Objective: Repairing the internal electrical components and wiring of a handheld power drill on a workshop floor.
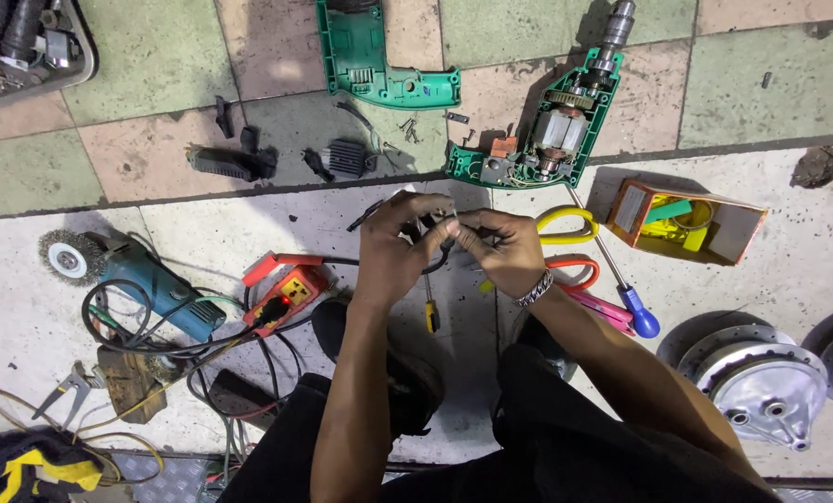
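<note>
Hands meet over the tiled floor (277, 233): left hand (390, 251) and right hand (502, 250) pinch a small dark part (443, 244) between closed fingers, just below the opened green drill (547, 130), near the orange-handled scissors (575, 270).

Bright, even light; sharp, soft shadows

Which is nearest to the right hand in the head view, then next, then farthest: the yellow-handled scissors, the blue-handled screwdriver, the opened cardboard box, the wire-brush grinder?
From the right hand:
1. Yellow-handled scissors, just to its right, almost touching.
2. Blue-handled screwdriver, right and lower.
3. Cardboard box, farther right.
4. Wire-brush grinder, far left, beyond the left hand.
</note>
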